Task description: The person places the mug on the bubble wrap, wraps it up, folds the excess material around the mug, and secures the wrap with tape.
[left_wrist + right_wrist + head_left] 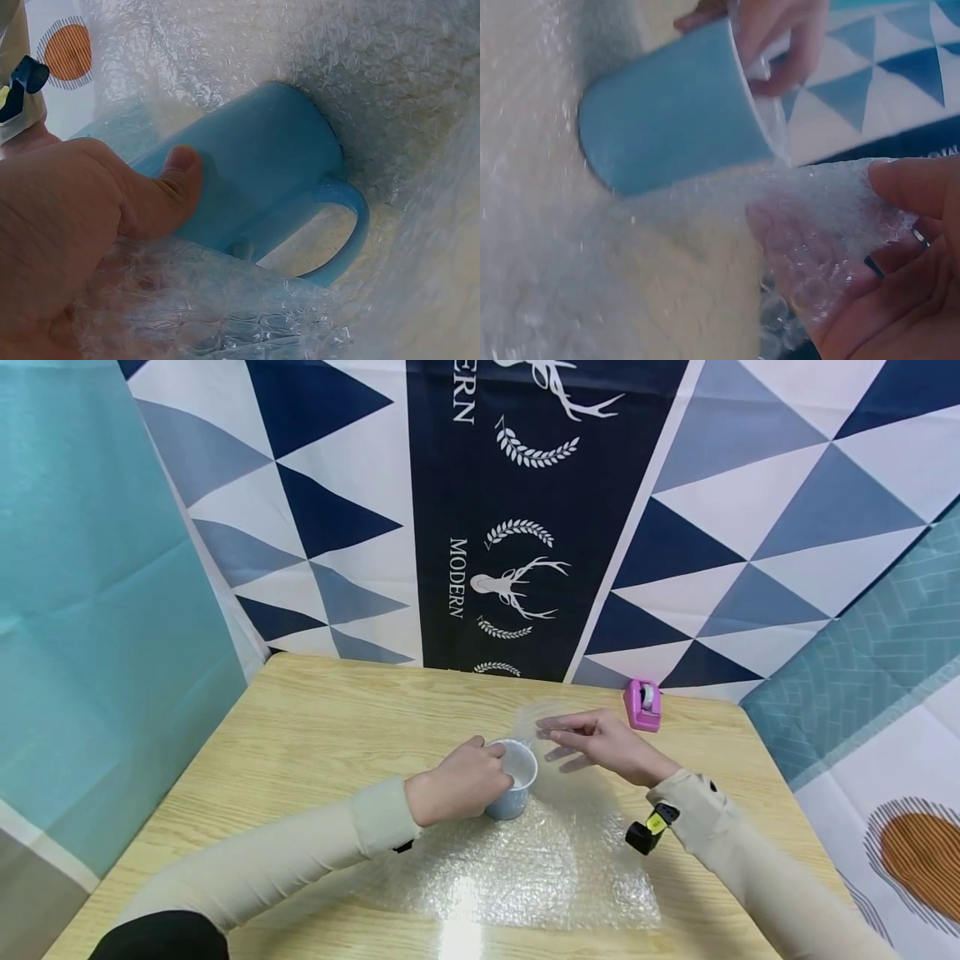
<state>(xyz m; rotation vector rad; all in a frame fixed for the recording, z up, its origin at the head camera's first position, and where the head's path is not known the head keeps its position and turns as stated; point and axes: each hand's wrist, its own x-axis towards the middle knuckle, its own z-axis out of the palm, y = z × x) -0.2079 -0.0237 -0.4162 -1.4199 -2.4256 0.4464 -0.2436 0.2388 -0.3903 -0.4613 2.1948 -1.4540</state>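
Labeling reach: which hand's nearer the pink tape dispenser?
Right. The right hand, holding bubble wrap, is front-left of the pink tape dispenser; the left hand is farther left, gripping the mug.

So the dark backdrop panel point(517, 493) says MODERN point(457, 578) in white caps, running sideways — and higher up there's a cut-off word, just ERN point(465, 392) showing.

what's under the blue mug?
A sheet of bubble wrap lies below the blue mug, spread over the wooden tabletop. The patch directly beneath the base is covered by the mug itself, so contact there can't be confirmed.
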